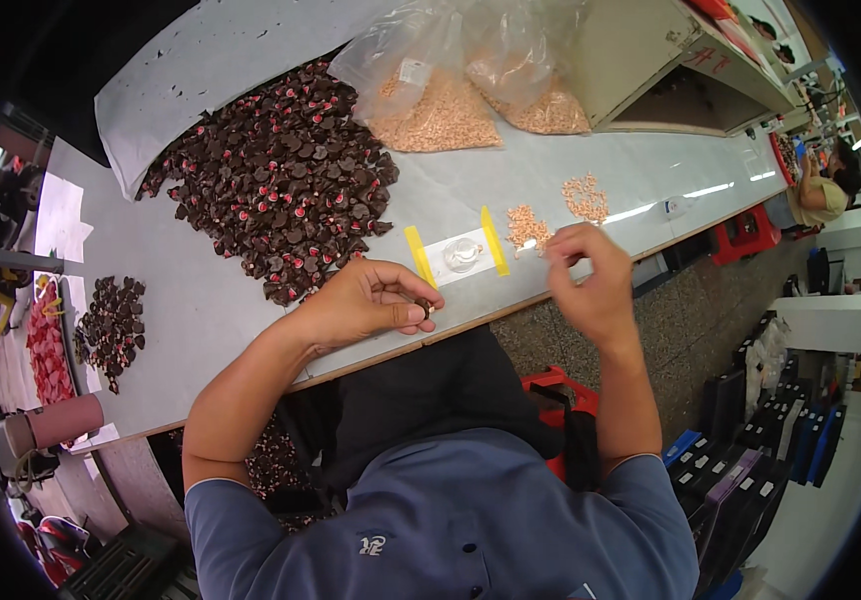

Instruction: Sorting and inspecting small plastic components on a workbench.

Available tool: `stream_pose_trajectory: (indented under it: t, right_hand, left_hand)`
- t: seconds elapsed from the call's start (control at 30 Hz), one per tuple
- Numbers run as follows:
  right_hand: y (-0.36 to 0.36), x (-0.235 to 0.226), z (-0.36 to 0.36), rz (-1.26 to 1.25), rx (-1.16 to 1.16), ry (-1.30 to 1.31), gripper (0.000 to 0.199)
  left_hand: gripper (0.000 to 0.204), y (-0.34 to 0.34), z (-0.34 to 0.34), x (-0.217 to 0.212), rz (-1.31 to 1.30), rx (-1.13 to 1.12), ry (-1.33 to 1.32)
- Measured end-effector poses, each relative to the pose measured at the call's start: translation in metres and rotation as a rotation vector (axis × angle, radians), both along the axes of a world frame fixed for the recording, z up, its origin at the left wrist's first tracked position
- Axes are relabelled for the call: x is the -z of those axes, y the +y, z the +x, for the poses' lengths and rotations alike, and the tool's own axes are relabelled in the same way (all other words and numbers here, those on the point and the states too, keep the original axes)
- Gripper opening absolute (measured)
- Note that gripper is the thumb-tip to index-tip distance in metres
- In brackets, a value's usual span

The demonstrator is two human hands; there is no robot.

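Observation:
My left hand (356,303) is closed near the table's front edge, pinching a small dark brown part (425,307) between thumb and fingers. To the right, my right hand (596,285) hovers with thumb and forefinger drawn together; anything between them is too small to make out. Just beyond it lie two small heaps of tiny copper-coloured pieces, a nearer heap (526,227) and a farther heap (585,198). Between my hands a clear round dish (463,255) sits on a white sheet held by yellow tape strips (495,242). A large pile of dark parts with red spots (281,185) spreads beyond my left hand.
Two clear bags of copper-coloured pieces (436,122) stand at the back beside a grey-green metal box (641,60). A smaller dark pile (111,325) and red pieces (49,345) lie far left. A person (821,190) sits at far right near a red stool (748,236).

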State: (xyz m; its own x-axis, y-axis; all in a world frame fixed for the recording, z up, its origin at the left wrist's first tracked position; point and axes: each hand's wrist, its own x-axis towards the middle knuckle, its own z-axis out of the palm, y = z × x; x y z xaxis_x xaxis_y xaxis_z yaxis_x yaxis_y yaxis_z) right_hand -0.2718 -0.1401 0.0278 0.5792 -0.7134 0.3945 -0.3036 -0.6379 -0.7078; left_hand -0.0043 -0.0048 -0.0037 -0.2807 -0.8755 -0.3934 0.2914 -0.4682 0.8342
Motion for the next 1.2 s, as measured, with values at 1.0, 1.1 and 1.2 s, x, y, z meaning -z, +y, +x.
stream_pose_trajectory:
  t: [1.0, 1.1, 1.2]
  right_hand:
    - [0.058, -0.002, 0.063, 0.253, -0.37, 0.171, 0.007]
    - [0.057, 0.005, 0.063, 0.225, -0.361, 0.104, 0.01]
    - [0.056, 0.009, 0.063, 0.213, -0.365, 0.1, 0.01]
  left_hand:
    - [0.024, 0.005, -0.001, -0.002, 0.024, 0.007, 0.012]
    - [0.025, 0.005, -0.001, -0.004, 0.024, 0.015, 0.017]
    - [0.026, 0.004, -0.001, -0.003, 0.021, 0.011, 0.008]
